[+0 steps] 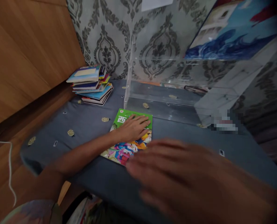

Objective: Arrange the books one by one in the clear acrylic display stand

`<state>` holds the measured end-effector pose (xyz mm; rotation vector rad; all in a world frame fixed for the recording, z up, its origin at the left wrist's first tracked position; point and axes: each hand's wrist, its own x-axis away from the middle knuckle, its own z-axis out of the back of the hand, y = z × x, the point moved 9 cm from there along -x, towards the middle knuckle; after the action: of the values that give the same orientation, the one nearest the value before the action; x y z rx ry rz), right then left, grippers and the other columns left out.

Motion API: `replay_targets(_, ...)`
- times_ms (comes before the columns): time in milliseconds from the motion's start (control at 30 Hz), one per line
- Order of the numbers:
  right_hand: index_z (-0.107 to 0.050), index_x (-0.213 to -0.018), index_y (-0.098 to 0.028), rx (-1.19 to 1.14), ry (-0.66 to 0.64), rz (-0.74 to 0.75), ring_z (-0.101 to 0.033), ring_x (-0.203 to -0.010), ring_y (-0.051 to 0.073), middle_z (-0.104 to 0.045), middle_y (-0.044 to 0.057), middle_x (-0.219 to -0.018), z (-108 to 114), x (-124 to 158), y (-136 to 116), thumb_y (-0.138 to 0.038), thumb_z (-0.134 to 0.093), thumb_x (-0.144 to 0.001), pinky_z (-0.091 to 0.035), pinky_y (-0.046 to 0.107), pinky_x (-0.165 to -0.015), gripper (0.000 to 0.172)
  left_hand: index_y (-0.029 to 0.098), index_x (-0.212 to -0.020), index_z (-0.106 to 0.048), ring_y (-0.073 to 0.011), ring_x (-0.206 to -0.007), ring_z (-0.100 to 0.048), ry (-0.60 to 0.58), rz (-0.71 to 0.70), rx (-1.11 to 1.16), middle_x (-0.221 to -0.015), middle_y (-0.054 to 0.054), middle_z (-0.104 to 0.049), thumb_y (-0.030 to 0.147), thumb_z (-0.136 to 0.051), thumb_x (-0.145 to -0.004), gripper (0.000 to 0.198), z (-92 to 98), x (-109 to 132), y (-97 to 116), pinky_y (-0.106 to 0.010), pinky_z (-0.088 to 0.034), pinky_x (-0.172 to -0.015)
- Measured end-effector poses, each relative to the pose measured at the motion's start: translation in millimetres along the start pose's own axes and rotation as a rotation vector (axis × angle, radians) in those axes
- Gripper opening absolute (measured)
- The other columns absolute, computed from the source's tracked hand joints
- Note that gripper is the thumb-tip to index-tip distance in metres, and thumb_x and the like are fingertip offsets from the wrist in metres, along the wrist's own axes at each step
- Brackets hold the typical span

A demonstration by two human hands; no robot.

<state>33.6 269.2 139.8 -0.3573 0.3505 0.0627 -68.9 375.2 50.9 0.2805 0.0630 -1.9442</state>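
Observation:
A book [122, 154] with a green top and a colourful cartoon picture lies flat on the cloth-covered table. My left hand [133, 127] rests on its upper part, fingers stretched out over the cover and hiding part of the title. Close to the camera, my right hand [176, 171] is raised in front of the book's lower right corner, blurred by motion. Its fingers are extended and hold nothing that I can see. Beyond the book stands a clear acrylic rack [161, 109].
At the back left is a stack of books [91, 84] beside the wooden cabinet [31, 46]. Dark-framed glasses or a similar thin object [195, 89] lie behind the rack. A painting [232, 34] is at the upper right. A white cable [10, 171] hangs at the left.

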Motion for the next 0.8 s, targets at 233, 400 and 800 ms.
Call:
replay_targets(233,-0.043,-0.148,-0.015,0.180,0.192,-0.470,-0.059,-0.128,0.035,-0.061,0.020,-0.138,-32.2,-17.8,137.0,-0.038,-0.046,-0.099,-0.052,0.057,-0.103,0.054,0.010,-0.128,-0.060,-0.0253,-0.130,-0.058,-0.002,-0.063,0.048,-0.137,-0.016,-0.063,0.025,-0.051,-0.099,0.034,3.7,4.7,-10.4,-0.040,-0.043,-0.112)
replay_targets(400,-0.036,-0.154,-0.018,0.196,0.269,-0.530,-0.042,-0.145,0.034,-0.048,0.020,-0.152,-73.2,20.7,163.8,-0.038,-0.036,-0.102,-0.041,0.061,-0.113,0.056,0.013,-0.136,-0.055,-0.0237,-0.136,-0.052,0.062,0.030,0.019,-0.144,-0.014,-0.059,0.025,-0.045,-0.102,0.038,9.1,26.2,-40.1,-0.046,-0.038,-0.116)
replay_targets(800,-0.046,-0.148,-0.012,0.179,0.329,-0.594,-0.037,-0.148,0.034,-0.051,0.020,-0.151,-80.3,30.2,178.8,-0.052,-0.035,-0.101,-0.038,0.058,-0.116,0.063,0.012,-0.141,-0.051,-0.0275,-0.125,-0.056,0.150,0.474,0.076,-0.135,-0.017,-0.061,0.032,-0.043,-0.100,0.046,7.2,70.2,-98.8,-0.044,-0.043,-0.110)
